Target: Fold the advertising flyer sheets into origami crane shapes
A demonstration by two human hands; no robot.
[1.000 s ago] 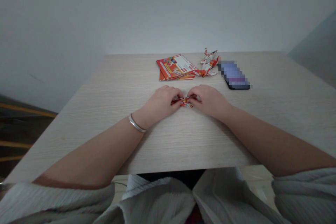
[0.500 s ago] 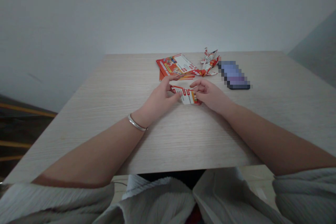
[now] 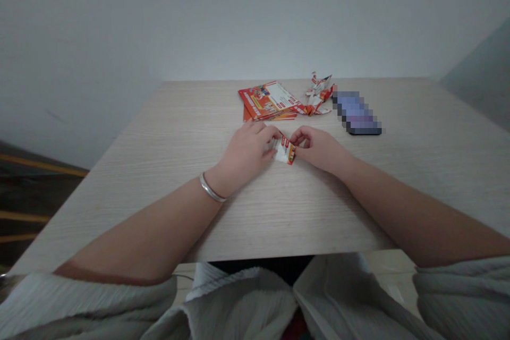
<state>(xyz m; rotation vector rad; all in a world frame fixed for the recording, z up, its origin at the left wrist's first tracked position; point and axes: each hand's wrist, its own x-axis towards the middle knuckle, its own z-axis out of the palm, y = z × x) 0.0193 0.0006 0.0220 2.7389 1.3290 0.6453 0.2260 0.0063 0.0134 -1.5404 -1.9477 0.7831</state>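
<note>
Between my hands is a small folded piece of printed paper, white with red and orange print, held just over the table. My left hand grips its left side, the thumb and fingers closed on it and covering part of it. At its right edge, my right hand pinches the paper between thumb and curled fingers. Just beyond my hands lie several printed red and white sheets in a loose stack. A paper folded into pointed shapes sits beside them on the right.
A phone, blurred out in blocks, lies on the right of the pale wooden table. The wall rises behind the table's far edge. Its near edge runs just in front of my lap.
My left hand has turned over the paper, its fingers now bent down onto it. The paper has tilted, and less of it shows. My right hand has shifted slightly.
</note>
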